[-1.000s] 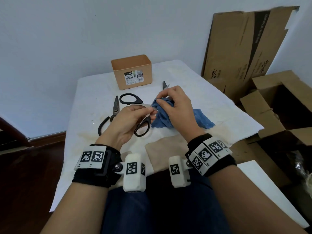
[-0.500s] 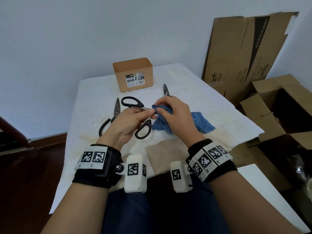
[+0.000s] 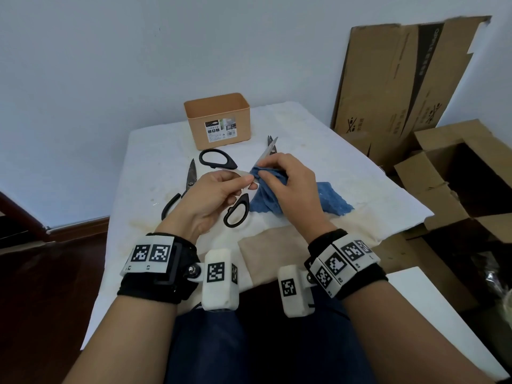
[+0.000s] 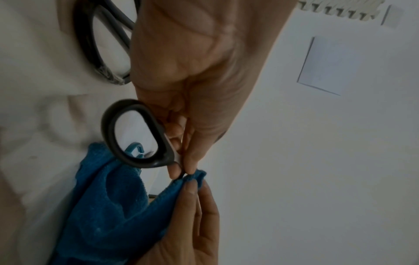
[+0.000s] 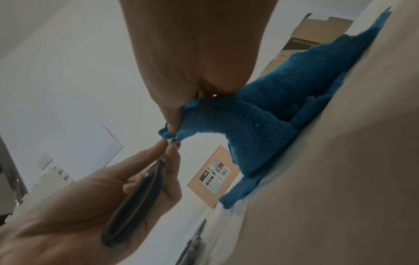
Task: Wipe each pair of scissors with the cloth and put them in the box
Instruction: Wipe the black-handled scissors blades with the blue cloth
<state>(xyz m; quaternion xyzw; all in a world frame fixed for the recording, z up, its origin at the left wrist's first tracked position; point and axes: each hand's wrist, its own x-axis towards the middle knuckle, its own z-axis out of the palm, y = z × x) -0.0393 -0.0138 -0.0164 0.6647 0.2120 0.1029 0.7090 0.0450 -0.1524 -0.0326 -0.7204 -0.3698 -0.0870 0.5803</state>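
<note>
— What are your hands doing?
— My left hand (image 3: pixel 213 195) pinches the open scissors (image 3: pixel 238 187) near the pivot; my right hand (image 3: pixel 288 184) pinches the blue cloth (image 3: pixel 266 198) round a blade, mid-wipe.
— Next?
— Probably slide toward the tip, carefully, then into the box (image 3: pixel 219 117) at the desk's (image 3: pixel 346 173) far end.
— Any writing?
— Its label is unreadable.
</note>
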